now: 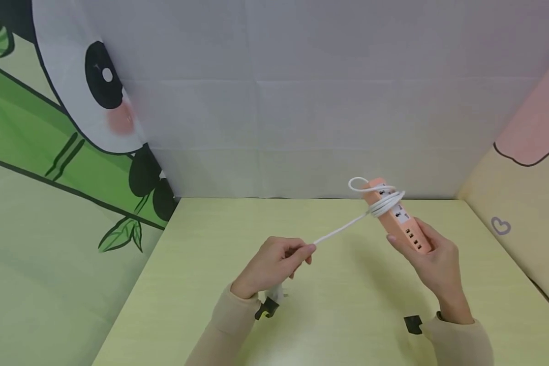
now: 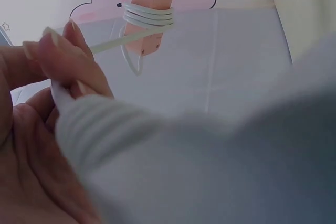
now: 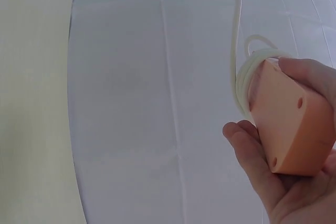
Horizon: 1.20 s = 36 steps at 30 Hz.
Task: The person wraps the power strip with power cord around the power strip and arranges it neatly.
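Observation:
An orange-pink power strip [image 1: 414,231] is held tilted above the table by my right hand [image 1: 439,259], which grips its lower end. Several turns of white cord [image 1: 384,204] wrap round the strip's upper part, and a small loop sticks out at its top. My left hand [image 1: 276,262] pinches the cord's free length, which runs taut between the two hands. Under the left wrist hangs the white plug [image 1: 276,292], partly hidden by the hand and sleeve. In the left wrist view the plug end [image 2: 110,129] looms large and blurred. The right wrist view shows the strip's underside [image 3: 281,111].
The pale yellow table [image 1: 329,325] spreads under both hands. A grey-white backdrop [image 1: 302,127] stands along its far edge, with printed cartoon panels at both sides. A black patch [image 1: 413,324] shows beside the right sleeve, another [image 1: 266,308] beside the left.

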{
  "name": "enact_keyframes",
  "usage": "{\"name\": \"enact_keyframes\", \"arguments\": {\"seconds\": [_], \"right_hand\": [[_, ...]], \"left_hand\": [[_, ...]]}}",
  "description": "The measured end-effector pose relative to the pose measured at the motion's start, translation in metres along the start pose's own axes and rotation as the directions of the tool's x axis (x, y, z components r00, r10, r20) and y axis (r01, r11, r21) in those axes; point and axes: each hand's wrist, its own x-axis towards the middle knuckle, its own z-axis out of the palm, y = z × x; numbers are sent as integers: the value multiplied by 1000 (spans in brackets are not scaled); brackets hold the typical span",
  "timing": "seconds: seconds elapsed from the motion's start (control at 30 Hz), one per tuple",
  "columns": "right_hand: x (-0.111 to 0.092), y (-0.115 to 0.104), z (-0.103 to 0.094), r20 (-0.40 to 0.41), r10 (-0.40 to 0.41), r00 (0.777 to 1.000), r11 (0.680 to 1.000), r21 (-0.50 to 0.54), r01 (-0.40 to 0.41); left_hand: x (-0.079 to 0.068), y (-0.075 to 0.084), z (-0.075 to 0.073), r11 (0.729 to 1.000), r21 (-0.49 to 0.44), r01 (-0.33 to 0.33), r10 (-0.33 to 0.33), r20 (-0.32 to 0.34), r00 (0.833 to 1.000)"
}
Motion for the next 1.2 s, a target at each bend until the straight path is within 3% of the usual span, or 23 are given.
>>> {"name": "enact_keyframes", "arguments": {"seconds": [0.17, 0.47, 0.8, 0.93, 1.07, 1.2], "right_hand": [[4, 4, -7, -67, 70, 995, 998, 10, -70], [6, 4, -13, -85, 110, 990, 994, 38, -107], [8, 6, -11, -20, 151, 988, 989, 1, -151], [8, 6, -9, 29, 157, 987, 987, -43, -155], [7, 4, -4, 45, 158, 986, 984, -96, -153], [4, 0, 2, 43, 164, 985, 981, -112, -159]], "left_hand": [[-3, 1, -5, 1000, -11, 9, -9, -9, 1000], [-6, 5, -9, 999, -33, 11, -11, -8, 1000], [-11, 11, -10, 999, -20, -31, 29, -59, 998], [-12, 19, -10, 994, 39, -102, 104, -72, 992], [-10, 31, -9, 953, 188, -239, 252, -50, 966], [-7, 47, -5, 853, 369, -369, 381, 43, 924]]}}
